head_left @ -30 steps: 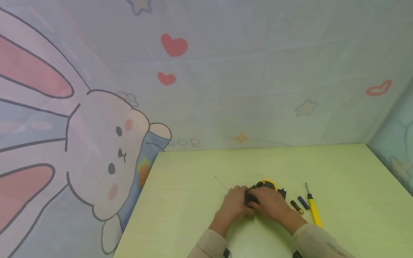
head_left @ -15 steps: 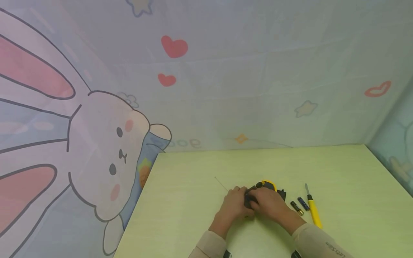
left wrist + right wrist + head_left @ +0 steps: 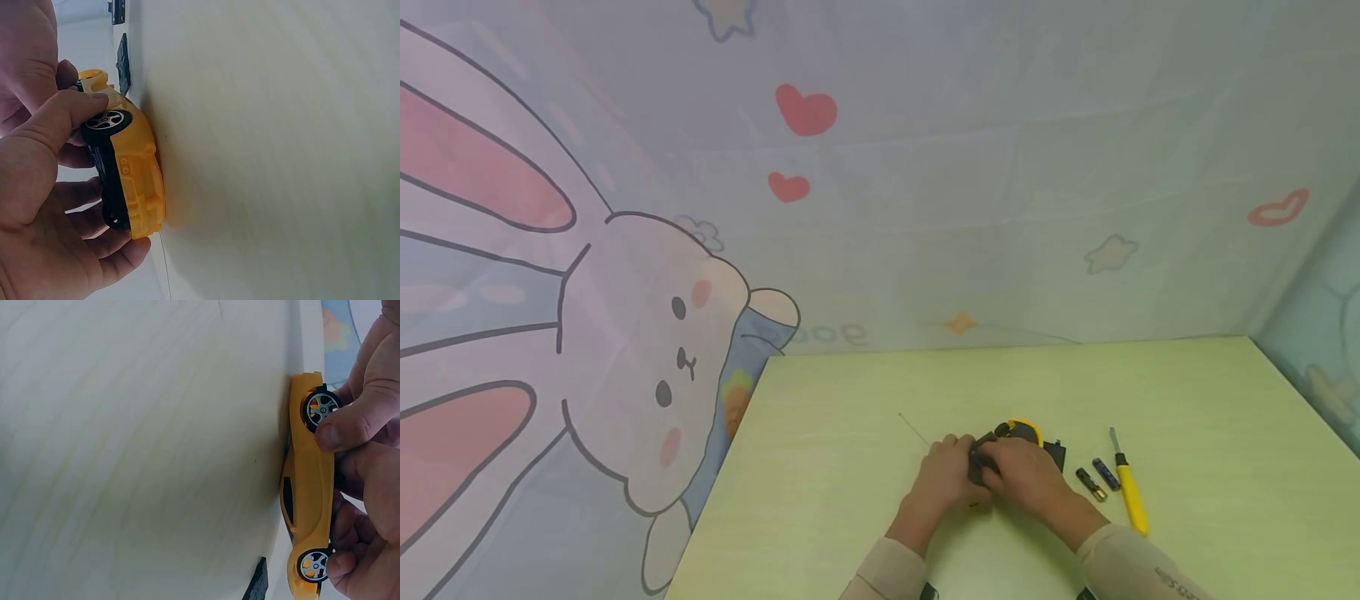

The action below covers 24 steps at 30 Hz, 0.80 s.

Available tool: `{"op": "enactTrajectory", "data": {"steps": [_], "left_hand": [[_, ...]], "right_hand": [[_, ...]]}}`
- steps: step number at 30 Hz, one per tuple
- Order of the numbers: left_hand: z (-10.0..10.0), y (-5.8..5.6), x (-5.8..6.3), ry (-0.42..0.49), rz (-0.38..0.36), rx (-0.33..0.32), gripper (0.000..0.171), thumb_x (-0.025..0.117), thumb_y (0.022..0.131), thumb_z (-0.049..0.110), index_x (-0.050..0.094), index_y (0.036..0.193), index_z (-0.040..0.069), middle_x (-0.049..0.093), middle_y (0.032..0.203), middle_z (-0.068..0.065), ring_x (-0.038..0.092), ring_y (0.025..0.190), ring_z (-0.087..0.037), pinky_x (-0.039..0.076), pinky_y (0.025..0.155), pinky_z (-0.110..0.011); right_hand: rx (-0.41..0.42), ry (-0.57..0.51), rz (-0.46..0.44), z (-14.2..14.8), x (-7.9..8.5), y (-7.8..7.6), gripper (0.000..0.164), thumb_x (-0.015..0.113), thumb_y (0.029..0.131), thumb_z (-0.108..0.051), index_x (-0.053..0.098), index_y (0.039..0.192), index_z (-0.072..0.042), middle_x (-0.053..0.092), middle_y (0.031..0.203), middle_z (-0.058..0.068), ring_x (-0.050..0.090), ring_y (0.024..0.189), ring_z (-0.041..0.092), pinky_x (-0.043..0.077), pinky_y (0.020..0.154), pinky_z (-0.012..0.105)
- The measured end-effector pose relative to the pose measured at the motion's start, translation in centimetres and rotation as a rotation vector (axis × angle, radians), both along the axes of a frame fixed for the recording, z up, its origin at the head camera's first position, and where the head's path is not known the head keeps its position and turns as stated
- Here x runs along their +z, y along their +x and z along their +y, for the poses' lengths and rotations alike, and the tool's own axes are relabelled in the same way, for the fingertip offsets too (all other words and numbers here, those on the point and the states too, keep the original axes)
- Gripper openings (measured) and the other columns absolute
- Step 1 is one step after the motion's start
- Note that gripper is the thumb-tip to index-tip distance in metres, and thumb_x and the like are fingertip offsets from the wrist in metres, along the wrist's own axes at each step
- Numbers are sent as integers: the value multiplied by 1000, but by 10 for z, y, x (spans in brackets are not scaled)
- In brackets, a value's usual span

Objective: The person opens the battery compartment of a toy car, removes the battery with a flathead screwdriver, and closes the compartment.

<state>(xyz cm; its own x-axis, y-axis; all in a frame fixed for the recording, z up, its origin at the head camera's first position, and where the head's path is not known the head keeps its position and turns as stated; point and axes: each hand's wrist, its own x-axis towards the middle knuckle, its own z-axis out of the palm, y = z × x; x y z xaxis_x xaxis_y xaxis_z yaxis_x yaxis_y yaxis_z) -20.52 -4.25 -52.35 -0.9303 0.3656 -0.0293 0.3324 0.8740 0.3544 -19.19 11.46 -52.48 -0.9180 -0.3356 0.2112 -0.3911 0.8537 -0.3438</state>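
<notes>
A yellow toy car lies upside down on the table, its black underside facing up. My left hand grips it, the thumb over a wheel and the other fingers around the far side. My right hand is at the car's other end. Its fingers are curled against the underside and beside a wheel. What the right fingertips touch on the underside is hidden by the hands. A thin wire-like rod sticks out past my left hand.
Right of the hands lie a dark flat piece, a black-and-gold battery and a blue battery. A screwdriver with a yellow handle lies beyond them. A printed cloth hangs behind the table.
Both hands stay on the car in almost the same place. My right forearm has shifted very slightly to the left.
</notes>
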Motion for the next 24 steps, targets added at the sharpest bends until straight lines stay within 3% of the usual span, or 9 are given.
{"op": "enactTrajectory", "data": {"steps": [9, 15, 24], "left_hand": [[1, 0, 2, 0, -18, 8, 69, 89, 73, 38, 60, 131, 14, 58, 105, -2, 53, 93, -20, 50, 78, -35], [2, -1, 0, 13, -9, 7, 65, 89, 71, 37, 61, 126, 15, 56, 102, -1, 52, 91, -19, 49, 77, -35], [2, 1, 0, 9, 6, 7, 66, 89, 71, 38, 62, 127, 13, 57, 102, -1, 53, 91, -19, 49, 77, -33]], "right_hand": [[3, -14, 71, -1, -6, 0, 9, 77, 87, -15, 69, 86, -19, 64, 77, -7, 58, 73, 11, 48, 65, 35], [17, 10, 46, -1, -4, -2, 8, 73, 85, -11, 68, 83, -16, 60, 73, -7, 49, 68, 10, 44, 63, 33], [26, -2, 11, 0, 0, -4, 6, 69, 88, -9, 68, 84, -13, 59, 72, -5, 49, 69, 10, 46, 66, 35]]}}
